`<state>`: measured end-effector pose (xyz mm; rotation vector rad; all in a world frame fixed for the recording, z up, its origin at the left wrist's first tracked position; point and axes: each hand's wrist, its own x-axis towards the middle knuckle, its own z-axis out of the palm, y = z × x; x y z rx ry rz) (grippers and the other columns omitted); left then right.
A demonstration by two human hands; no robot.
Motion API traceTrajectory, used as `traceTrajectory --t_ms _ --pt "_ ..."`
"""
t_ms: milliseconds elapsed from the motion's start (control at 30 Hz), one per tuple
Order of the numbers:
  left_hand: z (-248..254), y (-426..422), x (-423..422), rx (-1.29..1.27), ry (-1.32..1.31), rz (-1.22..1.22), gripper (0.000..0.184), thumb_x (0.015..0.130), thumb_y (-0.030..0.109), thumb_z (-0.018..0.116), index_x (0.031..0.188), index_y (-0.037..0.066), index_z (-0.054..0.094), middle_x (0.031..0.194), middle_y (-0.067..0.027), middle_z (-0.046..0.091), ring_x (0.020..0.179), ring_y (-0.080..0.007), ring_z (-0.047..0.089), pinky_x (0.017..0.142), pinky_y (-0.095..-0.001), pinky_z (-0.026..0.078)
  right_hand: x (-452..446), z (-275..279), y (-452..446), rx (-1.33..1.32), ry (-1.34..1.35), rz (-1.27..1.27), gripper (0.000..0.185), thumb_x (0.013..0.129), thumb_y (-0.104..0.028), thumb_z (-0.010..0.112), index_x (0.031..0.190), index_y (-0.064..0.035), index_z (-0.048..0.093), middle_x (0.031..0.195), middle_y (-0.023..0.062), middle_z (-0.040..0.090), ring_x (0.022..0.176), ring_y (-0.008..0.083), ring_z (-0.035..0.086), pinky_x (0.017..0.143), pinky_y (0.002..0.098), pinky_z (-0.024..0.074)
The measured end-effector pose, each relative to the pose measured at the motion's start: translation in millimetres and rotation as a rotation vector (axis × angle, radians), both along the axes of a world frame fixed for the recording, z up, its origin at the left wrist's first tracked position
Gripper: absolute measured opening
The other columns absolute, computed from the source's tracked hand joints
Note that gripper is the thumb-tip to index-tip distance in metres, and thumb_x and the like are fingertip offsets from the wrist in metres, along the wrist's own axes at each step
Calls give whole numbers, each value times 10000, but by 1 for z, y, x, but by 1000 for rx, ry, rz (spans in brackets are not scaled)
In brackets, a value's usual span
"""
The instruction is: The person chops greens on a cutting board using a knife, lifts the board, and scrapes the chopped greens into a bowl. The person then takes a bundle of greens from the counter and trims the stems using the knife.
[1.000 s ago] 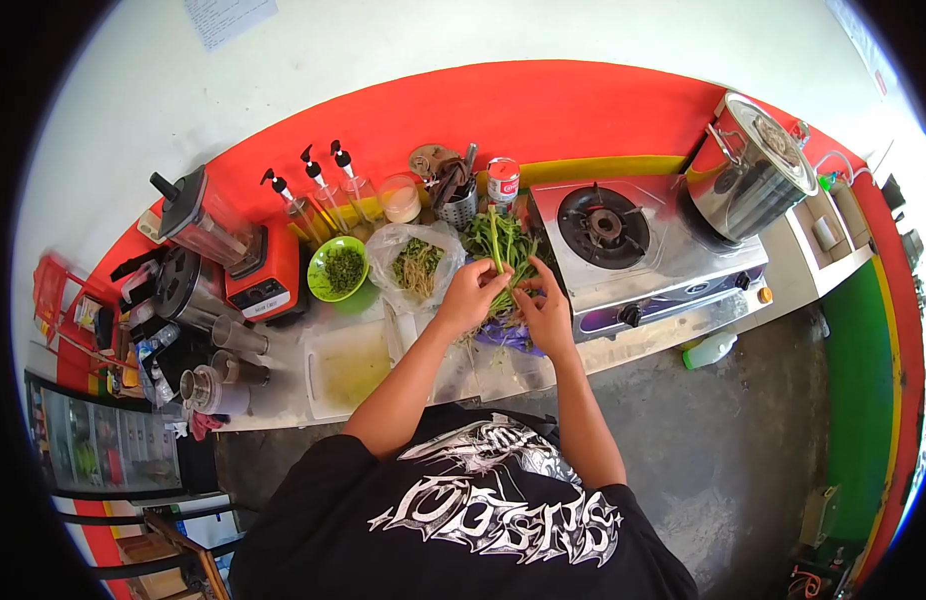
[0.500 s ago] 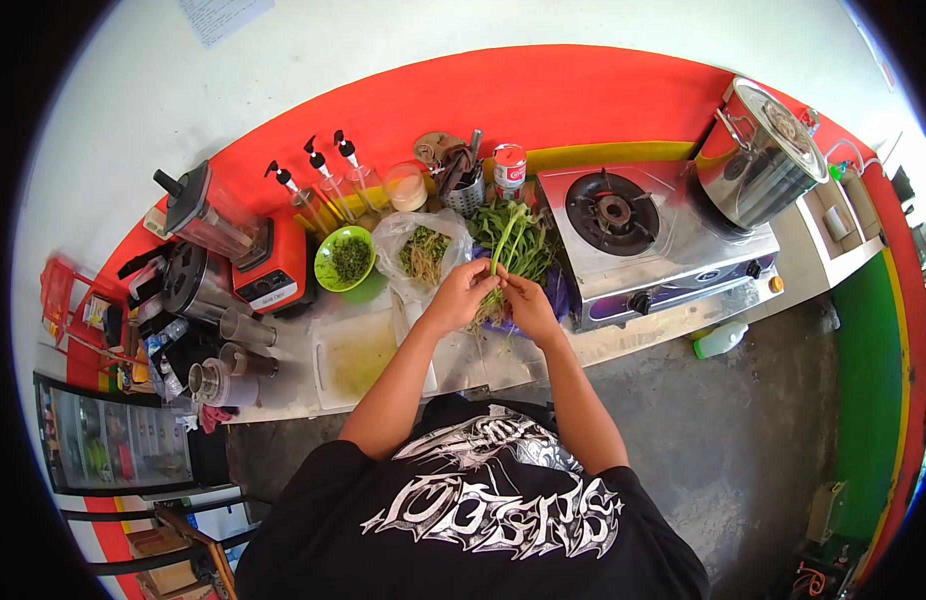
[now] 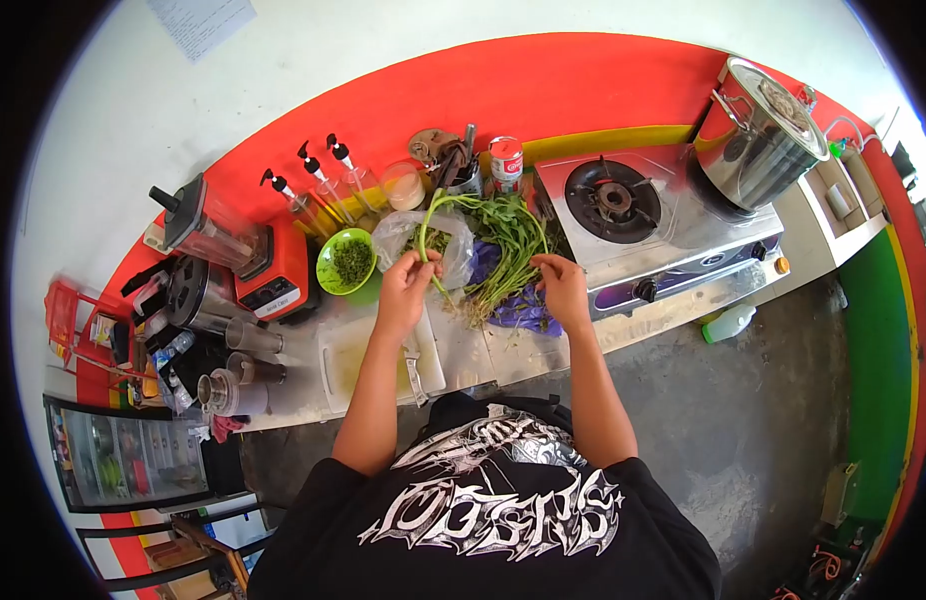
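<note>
My left hand (image 3: 411, 283) is closed on long green stems (image 3: 429, 228), which bend up and over to the right. A heap of leafy greens (image 3: 508, 240) with thin stems and roots lies between my hands on a blue-purple plastic bag (image 3: 523, 312). At the right edge of the heap, my right hand (image 3: 563, 288) has its fingertips pinched together; what they grip is too small to make out. Behind my left hand sits a clear plastic bag (image 3: 391, 238) with greens in it. A knife (image 3: 415, 372) lies on the white cutting board (image 3: 341, 385) below.
Left of the bag stands a green bowl (image 3: 328, 268) of chopped greens, then a red blender (image 3: 273, 270). A gas stove (image 3: 673, 225) with a large steel pot (image 3: 758, 150) is on the right. Pump bottles (image 3: 328, 185) and a can (image 3: 506, 165) line the wall.
My hands have moved apart, the left one going left with green stems in it. The right hand has shifted right, and the knife on the board has come into sight.
</note>
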<state>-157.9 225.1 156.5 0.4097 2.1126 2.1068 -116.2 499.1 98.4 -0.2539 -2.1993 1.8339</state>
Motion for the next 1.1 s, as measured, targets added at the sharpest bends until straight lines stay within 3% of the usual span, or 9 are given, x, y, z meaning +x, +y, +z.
traceTrajectory --t_ms 333,433,533,600,733,800,867,967,1100 --pt "46 -47 10 42 162 178 174 1019 123 590 1128 -9 620 965 -36 629 927 -108 591 849 -262 465 -3 -33 -8 48 -189 2 262 961 -88 563 1162 25 688 913 137 755 599 174 672 601 308 527" --pt "55 -57 19 39 165 206 167 1009 112 604 1123 -9 621 988 -37 638 932 -109 606 842 -272 480 3 -18 -14 518 -207 97 464 901 -237 675 1344 -117 607 928 211 726 802 372 699 756 430 547" --pt "51 -67 29 51 131 267 163 989 96 631 1114 -9 629 1016 -43 655 929 -115 629 832 -282 501 9 19 -29 767 -168 169 484 909 -252 673 1366 -117 587 1021 229 716 925 383 689 803 454 535" --pt "42 -75 36 62 113 313 163 977 88 648 1106 -10 636 1031 -48 664 924 -119 641 830 -287 513 9 47 -44 738 -170 219 495 893 -262 689 1350 -98 593 1104 233 700 1048 417 649 896 486 498" --pt "25 -91 53 117 -7 324 179 923 65 711 1079 -14 677 1032 -57 692 899 -127 661 856 -291 537 3 93 -93 384 -113 543 428 900 -240 694 1297 -92 639 1087 194 718 899 352 697 809 435 535" --pt "16 -102 65 8 -11 332 186 920 45 710 1097 1 676 999 -44 689 916 -128 668 854 -290 557 0 99 -127 380 -27 697 421 905 -176 699 1311 -87 637 1079 151 725 748 209 643 721 347 536" --pt "0 -117 75 -30 -23 385 185 903 40 727 1080 -1 692 1018 -53 699 936 -127 668 861 -288 554 1 91 -166 332 -35 755 410 895 -172 700 1291 -79 651 1073 148 728 733 210 630 715 346 529" --pt "-19 -140 90 136 -150 445 222 889 74 755 1088 -10 707 1016 -47 722 898 -112 661 835 -269 533 13 68 -215 352 27 888 333 877 -140 686 1184 -10 685 1055 203 722 945 388 690 847 435 523" --pt "-37 -173 108 247 -254 521 191 921 61 718 1093 -16 689 1052 -59 697 923 -127 665 860 -274 555 17 32 -260 385 -2 923 287 885 -131 668 1129 18 694 952 207 718 810 318 671 757 385 521"
